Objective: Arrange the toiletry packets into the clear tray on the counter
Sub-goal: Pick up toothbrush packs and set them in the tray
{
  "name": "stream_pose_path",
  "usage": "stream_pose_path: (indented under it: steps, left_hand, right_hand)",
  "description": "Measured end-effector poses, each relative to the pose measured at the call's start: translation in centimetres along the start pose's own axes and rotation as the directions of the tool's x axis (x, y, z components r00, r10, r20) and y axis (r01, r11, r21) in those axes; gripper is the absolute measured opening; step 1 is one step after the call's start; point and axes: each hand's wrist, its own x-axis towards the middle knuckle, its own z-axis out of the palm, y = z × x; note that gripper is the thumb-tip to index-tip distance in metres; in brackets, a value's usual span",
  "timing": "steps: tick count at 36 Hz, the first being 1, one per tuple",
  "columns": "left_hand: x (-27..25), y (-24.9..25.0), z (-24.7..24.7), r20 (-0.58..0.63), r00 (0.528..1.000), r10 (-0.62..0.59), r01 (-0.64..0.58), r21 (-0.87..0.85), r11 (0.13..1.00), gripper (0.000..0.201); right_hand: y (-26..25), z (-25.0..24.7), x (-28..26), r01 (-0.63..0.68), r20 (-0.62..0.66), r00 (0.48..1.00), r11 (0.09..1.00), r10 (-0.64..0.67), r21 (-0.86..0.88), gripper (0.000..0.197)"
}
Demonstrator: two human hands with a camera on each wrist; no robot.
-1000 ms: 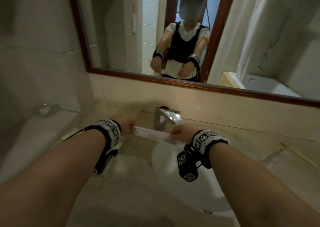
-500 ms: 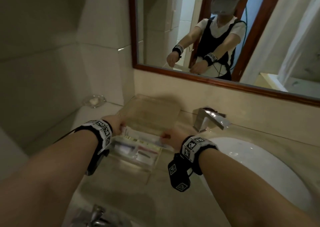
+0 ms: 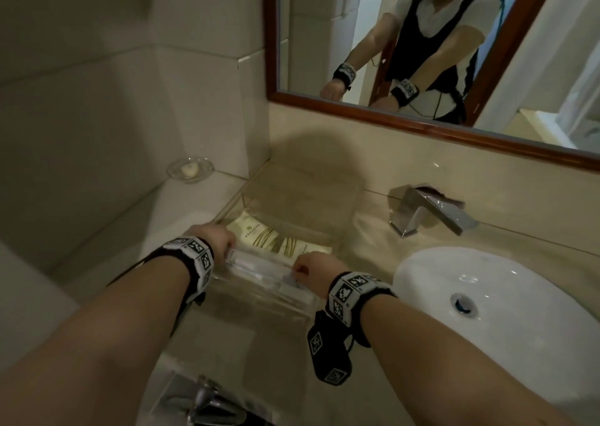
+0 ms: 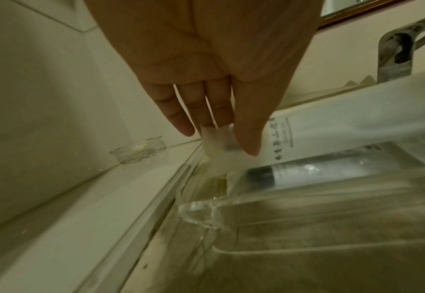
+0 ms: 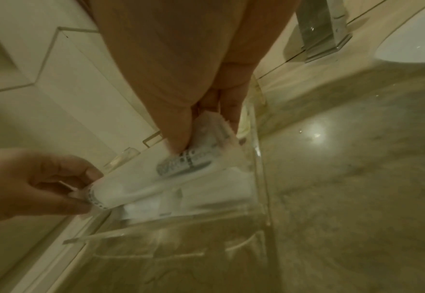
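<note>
Two hands hold one long white toiletry packet (image 3: 259, 265) by its ends, level over the near part of the clear tray (image 3: 292, 211). The left hand (image 3: 211, 239) pinches the packet's left end between thumb and fingers (image 4: 181, 111), the fingers close together and pointing down. The right hand (image 3: 313, 271) pinches the right end the same way, thumb (image 5: 179, 126) against fingers. Under the held packet, other packets lie flat in the tray, among them two cream packets (image 3: 259, 234) toward its far side. The tray stands on the beige counter (image 3: 373, 230) at its left edge, against the back wall. A faucet (image 3: 425, 213) and white basin (image 3: 487, 295) lie to the tray's right, and a small glass dish (image 3: 190, 169) sits on the ledge beyond the counter's left edge.
</note>
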Motion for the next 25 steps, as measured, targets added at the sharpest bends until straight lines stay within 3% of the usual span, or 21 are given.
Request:
stream_pose_path:
  steps: [9,13,18,22,25]
  left_hand:
    - [0.2,-0.2,0.4,0.059,0.998,0.01,-0.009,-0.026,1.0,0.029]
    - [0.6,-0.1,0.9,0.08,0.997,-0.019,0.02,-0.014,1.0,0.036]
    - [0.4,-0.1,1.6,0.088,0.996,0.003,-0.003,0.005,1.0,0.03]
    - [0.3,-0.1,1.5,0.13,0.989,0.072,-0.073,0.0,0.997,0.044]
    - [0.1,0.0,0.9,0.087,0.994,0.069,-0.066,-0.039,0.997,0.029]
  right_hand:
    - [-1.6,1.4,1.3,0.042,0.029,0.999,0.999,-0.042,-0.009,0.026]
    - [-2.6,1.8,1.6,0.026,0.118,0.993,0.996,-0.016,-0.088,0.02]
    - [-3.0,2.2,1.8,0.041,0.117,0.993,0.986,-0.022,-0.162,0.02]
    - [-3.3,1.9,1.8,0.026,0.125,0.992,0.98,-0.001,-0.198,0.027]
    - [-3.3,1.9,1.7,0.022,0.14,0.99,0.979,0.006,-0.201,0.028]
